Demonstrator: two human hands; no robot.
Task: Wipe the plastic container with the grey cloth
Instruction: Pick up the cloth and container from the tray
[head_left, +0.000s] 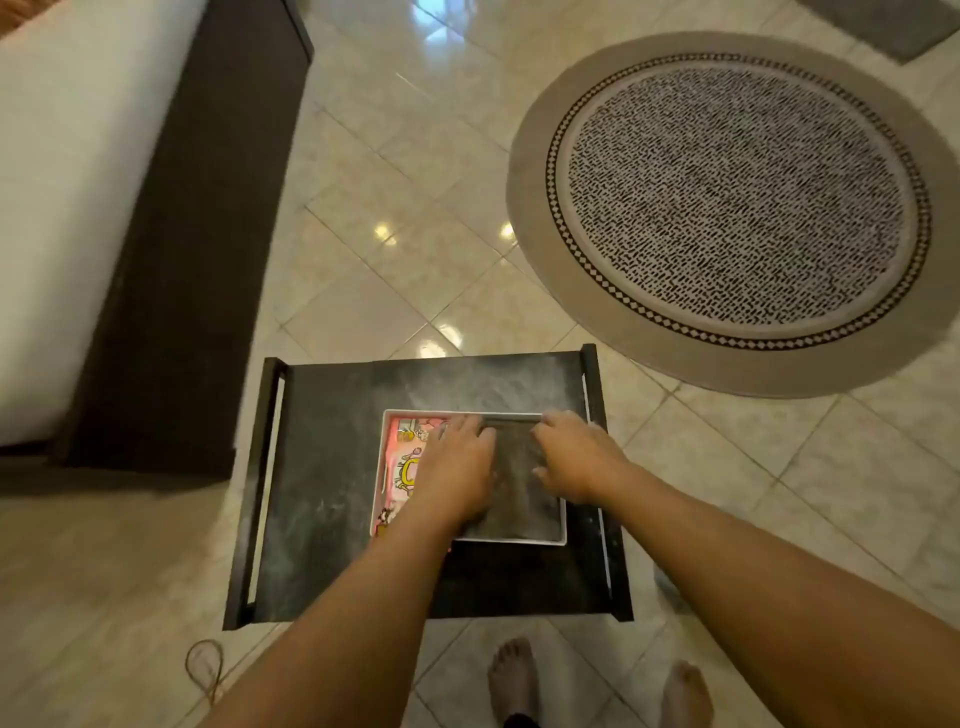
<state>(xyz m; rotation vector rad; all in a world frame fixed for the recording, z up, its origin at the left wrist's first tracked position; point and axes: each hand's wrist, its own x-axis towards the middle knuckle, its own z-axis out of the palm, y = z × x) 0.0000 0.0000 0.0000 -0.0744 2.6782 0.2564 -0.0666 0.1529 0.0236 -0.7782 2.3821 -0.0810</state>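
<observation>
The container (400, 467) lies flat on a small dark table (332, 493), a shallow white-rimmed rectangle with a pink cartoon print showing along its left part. The cloth (519, 483), grey, is spread over its middle and right part, reaching from the far rim almost to the near one.

Both hands are down on it. The left hand (457, 467) lies palm-down over the cloth's left edge and the print beside it, fingers stretched forward and close together, tips near the far rim. The right hand (571, 457) rests on the cloth's right edge, fingers curled inward and bunched on the fabric; whether they actually pinch it I cannot tell. The two bare forearms run back toward the near edge of the view.

The table has a scuffed, chalky top and a raised dark rail down each side. It stands on glossy beige tiles (415, 234). Two bare feet (514, 675) show just below its near edge. A round patterned rug (737, 208) lies beyond on the right, well apart from the table. On the left stands a dark wooden bed frame (197, 234) with a pale mattress (62, 182) on it.
</observation>
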